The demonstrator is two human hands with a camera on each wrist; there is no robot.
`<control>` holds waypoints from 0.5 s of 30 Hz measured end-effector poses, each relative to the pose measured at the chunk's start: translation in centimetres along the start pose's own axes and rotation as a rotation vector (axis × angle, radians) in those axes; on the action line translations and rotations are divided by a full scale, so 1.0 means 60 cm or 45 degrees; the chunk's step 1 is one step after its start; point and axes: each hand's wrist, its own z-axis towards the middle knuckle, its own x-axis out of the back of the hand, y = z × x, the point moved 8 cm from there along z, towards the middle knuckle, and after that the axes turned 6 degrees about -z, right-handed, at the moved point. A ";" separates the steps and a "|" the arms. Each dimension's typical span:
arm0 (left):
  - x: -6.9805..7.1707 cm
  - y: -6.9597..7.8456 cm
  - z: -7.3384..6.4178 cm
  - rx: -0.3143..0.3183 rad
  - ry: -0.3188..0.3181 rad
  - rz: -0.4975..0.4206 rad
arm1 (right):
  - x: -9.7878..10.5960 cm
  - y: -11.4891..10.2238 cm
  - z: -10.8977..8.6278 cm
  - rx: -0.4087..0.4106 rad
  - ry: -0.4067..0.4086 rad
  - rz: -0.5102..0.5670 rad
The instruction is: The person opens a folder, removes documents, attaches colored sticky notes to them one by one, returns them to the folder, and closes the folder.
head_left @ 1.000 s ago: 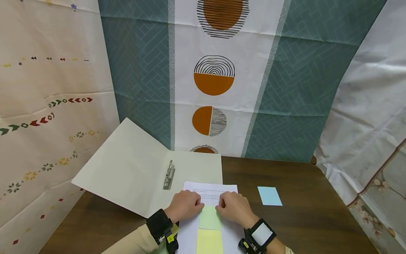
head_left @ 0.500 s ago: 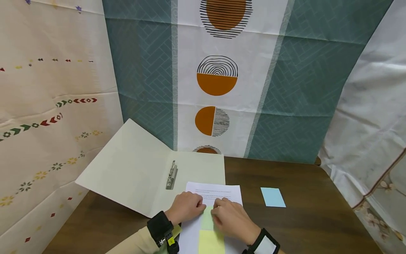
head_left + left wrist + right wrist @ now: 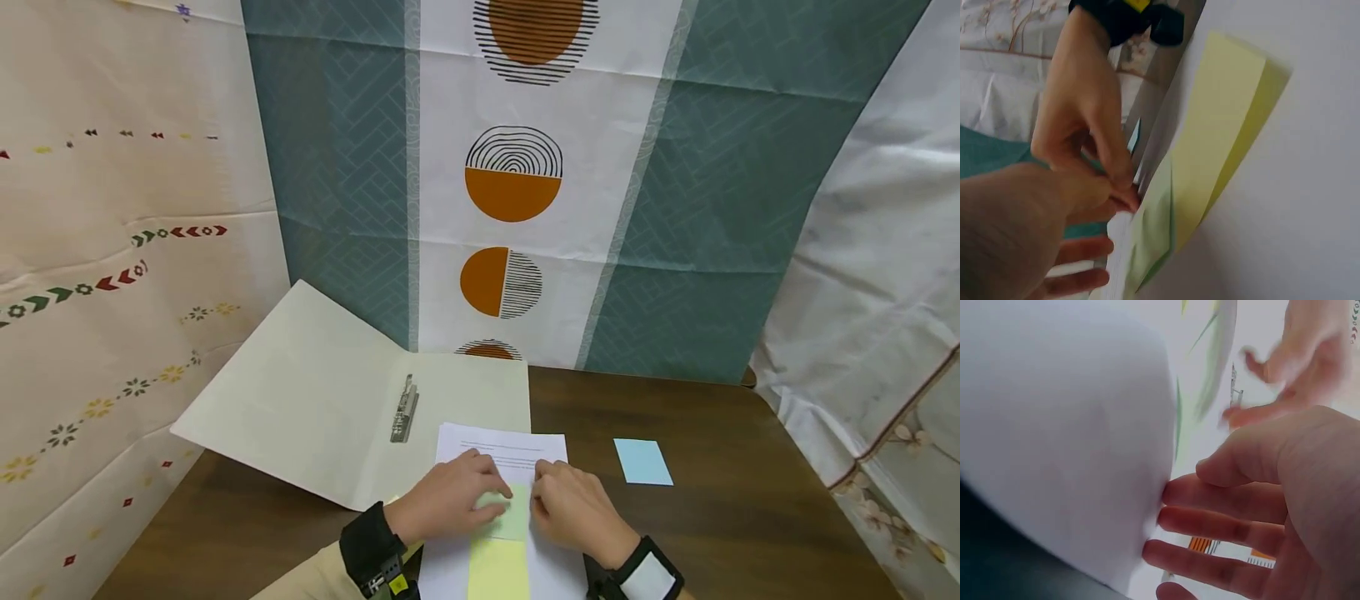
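My left hand (image 3: 453,496) lies over the pale green sticky note (image 3: 513,517), its thumb and fingers apart. That note sits on a printed white sheet (image 3: 501,442), just above a yellow sticky note (image 3: 498,571). In the left wrist view the yellow note (image 3: 1219,112) lifts along one edge from the paper. My right hand (image 3: 576,508) rests at the sheet's right side. In the right wrist view its fingertips (image 3: 1175,490) touch the paper (image 3: 1085,437), with the thumb (image 3: 1222,465) alongside the index finger. The left hand (image 3: 1310,369) is blurred there.
An open white folder (image 3: 300,400) with a metal clip (image 3: 405,408) lies behind the sheet. A light blue sticky note (image 3: 643,462) is on the brown table (image 3: 720,517) to the right. Patterned cloths (image 3: 345,167) hang around the table.
My right hand first moved left over the green note, then back to the sheet's right side. My left hand has shifted right onto the green note and its fingers have spread.
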 end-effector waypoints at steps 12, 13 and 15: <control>0.001 -0.010 -0.044 0.002 -0.143 0.004 | 0.001 0.008 -0.007 -0.023 0.020 0.014; 0.009 -0.020 -0.053 0.025 -0.121 -0.032 | 0.001 0.009 -0.007 -0.016 0.024 0.019; 0.021 -0.039 -0.069 0.061 -0.085 -0.074 | -0.001 0.011 -0.010 -0.010 0.026 0.026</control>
